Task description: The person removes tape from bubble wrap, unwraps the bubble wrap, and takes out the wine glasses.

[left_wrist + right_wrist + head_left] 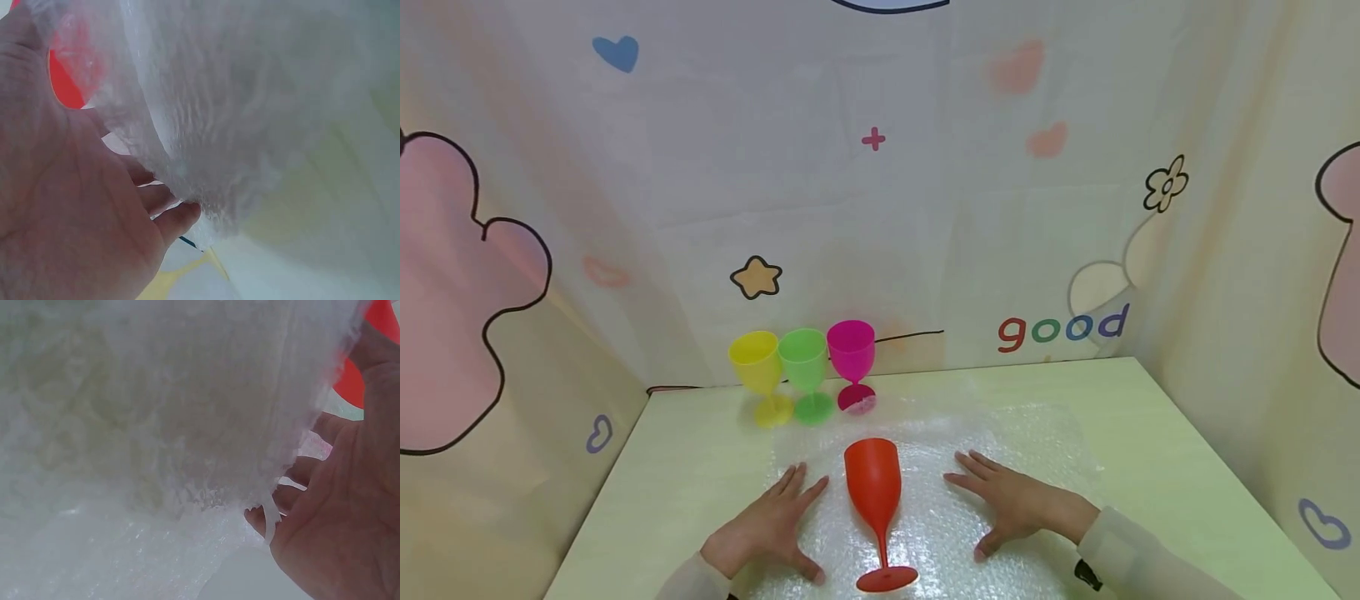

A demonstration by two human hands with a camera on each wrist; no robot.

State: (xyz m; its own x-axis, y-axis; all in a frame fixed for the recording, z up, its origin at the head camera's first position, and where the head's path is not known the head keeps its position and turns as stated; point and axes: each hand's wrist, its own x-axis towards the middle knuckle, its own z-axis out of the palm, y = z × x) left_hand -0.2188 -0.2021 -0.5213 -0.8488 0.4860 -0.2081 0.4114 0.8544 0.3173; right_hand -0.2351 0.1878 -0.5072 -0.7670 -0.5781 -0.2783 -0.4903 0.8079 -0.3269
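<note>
A red plastic goblet (874,483) lies on its side on a sheet of clear bubble wrap (940,517), its foot toward the near side. To its left, my left hand (767,518) rests with fingers spread, apart from the goblet. My right hand (1017,500) is spread likewise on the other side. Close up in the left wrist view, bubble wrap (206,125) fills much of the picture beside the left palm (81,194), with fingertips at its edge. Fingers of the right hand (344,506) also meet bubble wrap (187,412) in the right wrist view. Red shows past each thumb.
Yellow (756,367), green (805,362) and magenta (852,354) goblets stand upright in a row at the back of the pale table (1120,442). The bubble wrap reaches close to their feet. Printed curtains (910,208) enclose the table at the back and sides.
</note>
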